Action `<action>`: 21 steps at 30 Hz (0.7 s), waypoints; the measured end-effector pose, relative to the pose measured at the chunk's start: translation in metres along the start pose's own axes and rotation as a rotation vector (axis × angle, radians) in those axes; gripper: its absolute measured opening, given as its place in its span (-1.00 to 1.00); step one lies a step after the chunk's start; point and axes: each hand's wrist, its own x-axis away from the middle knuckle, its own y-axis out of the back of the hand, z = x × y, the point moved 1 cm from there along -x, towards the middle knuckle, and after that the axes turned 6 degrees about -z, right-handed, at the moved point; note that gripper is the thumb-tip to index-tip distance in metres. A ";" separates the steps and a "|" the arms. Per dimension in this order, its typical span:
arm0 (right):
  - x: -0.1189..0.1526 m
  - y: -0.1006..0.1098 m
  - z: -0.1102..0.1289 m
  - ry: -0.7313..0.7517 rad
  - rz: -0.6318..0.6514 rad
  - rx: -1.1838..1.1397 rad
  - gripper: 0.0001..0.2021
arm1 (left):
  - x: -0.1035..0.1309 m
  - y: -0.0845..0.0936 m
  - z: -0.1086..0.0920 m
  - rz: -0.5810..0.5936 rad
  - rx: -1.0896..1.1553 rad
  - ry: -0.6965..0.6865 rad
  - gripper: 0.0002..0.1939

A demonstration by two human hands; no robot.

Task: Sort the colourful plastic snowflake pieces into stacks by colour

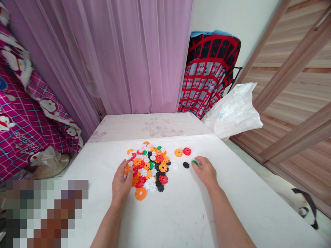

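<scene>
A heap of notched plastic snowflake discs [147, 166] in orange, red, white, black and green lies on the white-covered table. My left hand [122, 181] rests at the heap's left edge, thumb and fingers apart beside an orange disc [127, 169]. To the right of the heap, my right hand [206, 171] has its thumb and fingertips on a green disc [194, 162], at or just above the cloth. Near it lie four-colour singles: a black disc [186, 165], a white disc [176, 165], a yellow-orange disc [178, 152] and a red disc [187, 151].
A white plastic bag [234, 112] stands by the table's far right corner. Purple curtains [144, 58] hang behind the table [165, 220]. Wooden wardrobe doors [292, 89] are on the right, and a patterned pink cloth [33, 113] hangs on the left.
</scene>
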 end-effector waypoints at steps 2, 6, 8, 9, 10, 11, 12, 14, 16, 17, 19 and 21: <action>0.006 0.000 0.019 0.080 -0.037 -0.031 -0.84 | 0.000 -0.001 0.002 -0.004 -0.001 -0.008 -0.52; 0.031 -0.010 0.071 0.296 0.046 -0.113 -0.88 | 0.000 -0.002 0.005 -0.003 0.000 -0.020 -0.53; 0.044 -0.019 0.093 0.359 0.122 -0.094 -0.91 | 0.000 -0.002 0.004 -0.003 0.005 -0.018 -0.53; 0.049 -0.022 0.101 0.375 0.150 -0.067 -0.91 | 0.000 -0.002 0.003 -0.003 0.008 -0.015 -0.53; 0.053 -0.025 0.106 0.383 0.173 -0.037 -0.91 | 0.001 -0.001 0.002 -0.004 0.012 -0.011 -0.53; 0.055 -0.028 0.110 0.385 0.189 -0.007 -0.90 | 0.001 -0.001 0.001 -0.004 0.016 -0.008 -0.53; 0.056 -0.029 0.112 0.383 0.200 0.016 -0.90 | 0.001 -0.001 0.000 -0.003 0.019 -0.007 -0.54; 0.056 -0.031 0.113 0.366 0.216 0.044 -0.89 | 0.002 0.000 -0.002 -0.002 0.022 -0.013 -0.55; 0.054 -0.032 0.113 0.343 0.238 0.054 -0.88 | 0.002 0.000 -0.003 0.001 0.023 -0.027 -0.56; 0.054 -0.032 0.114 0.333 0.252 0.055 -0.88 | 0.002 0.001 -0.003 0.002 0.021 -0.033 -0.57; 0.052 -0.033 0.114 0.316 0.276 0.056 -0.86 | 0.002 0.001 -0.004 0.001 0.014 -0.033 -0.57; 0.052 -0.034 0.115 0.293 0.278 0.060 -0.84 | 0.002 0.002 -0.005 0.004 0.015 -0.029 -0.58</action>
